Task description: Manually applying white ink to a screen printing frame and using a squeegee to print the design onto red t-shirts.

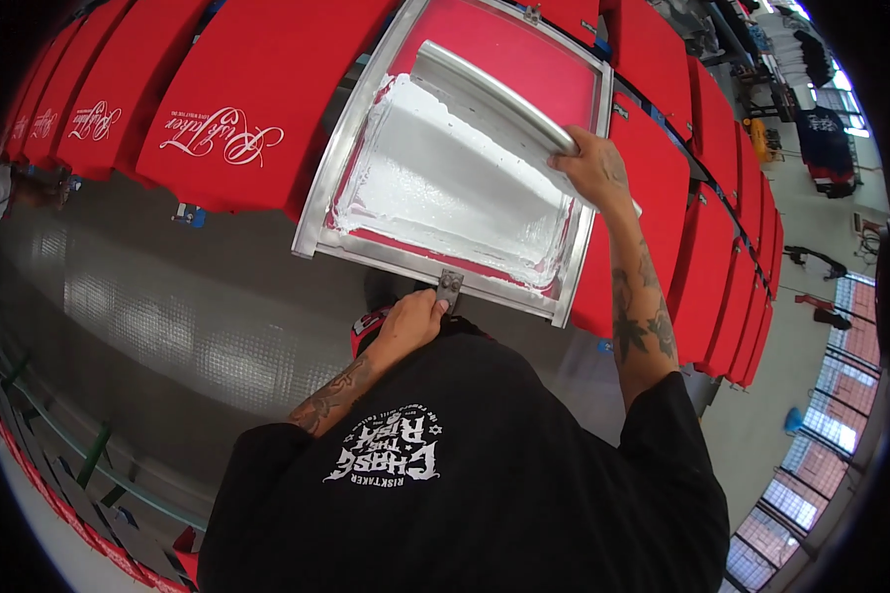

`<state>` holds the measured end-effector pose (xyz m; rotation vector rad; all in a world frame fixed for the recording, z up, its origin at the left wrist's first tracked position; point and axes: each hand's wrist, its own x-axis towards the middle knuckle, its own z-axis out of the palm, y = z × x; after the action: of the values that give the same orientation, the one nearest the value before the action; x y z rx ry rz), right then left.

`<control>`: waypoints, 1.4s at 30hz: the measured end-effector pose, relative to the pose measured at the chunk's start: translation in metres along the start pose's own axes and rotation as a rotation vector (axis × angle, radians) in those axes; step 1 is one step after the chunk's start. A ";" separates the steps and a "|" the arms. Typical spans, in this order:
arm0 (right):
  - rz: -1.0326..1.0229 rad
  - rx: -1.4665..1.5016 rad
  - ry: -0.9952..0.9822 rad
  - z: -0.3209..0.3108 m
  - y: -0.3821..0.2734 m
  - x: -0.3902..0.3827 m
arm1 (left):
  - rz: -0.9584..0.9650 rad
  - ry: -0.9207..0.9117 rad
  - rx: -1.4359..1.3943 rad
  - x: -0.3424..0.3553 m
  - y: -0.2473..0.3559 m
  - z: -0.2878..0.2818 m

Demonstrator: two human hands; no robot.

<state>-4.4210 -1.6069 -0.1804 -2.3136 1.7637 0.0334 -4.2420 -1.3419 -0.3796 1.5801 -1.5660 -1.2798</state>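
Observation:
A metal-framed screen [312, 228] lies tilted over red fabric, its pink mesh partly covered with thick white ink [445, 203]. A long squeegee with a silver rounded handle [485, 84] crosses the screen diagonally from upper left to lower right. My right hand [591, 163] is closed around the squeegee handle near the screen's right side. My left hand [415, 321] is closed on a small metal clamp [450, 284] at the middle of the screen's front edge; part of its grip is hidden.
Red garments on boards [237, 69] run in rows to both sides, those at left bearing white printed script. Below them is grey flooring [168, 296] with a green metal rail [94, 455] at lower left. Dark hanging garments [826, 143] and windows [841, 376] line the right.

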 end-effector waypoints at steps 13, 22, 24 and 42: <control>-0.077 0.048 0.045 0.011 0.021 0.030 | -0.089 -0.032 -0.276 0.008 -0.005 0.000; -0.087 0.017 0.035 0.034 0.015 0.053 | -0.465 -0.366 -0.867 0.010 -0.033 -0.011; -0.173 -0.015 0.112 0.056 0.023 0.053 | -0.576 -0.530 -0.533 0.015 -0.029 -0.030; 0.047 -0.060 0.173 0.102 0.024 -0.175 | 0.541 0.060 0.767 0.069 0.039 -0.186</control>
<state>-4.4799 -1.4268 -0.2562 -2.3811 1.9232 -0.1108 -4.1017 -1.4562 -0.2897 1.3940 -2.3904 -0.3373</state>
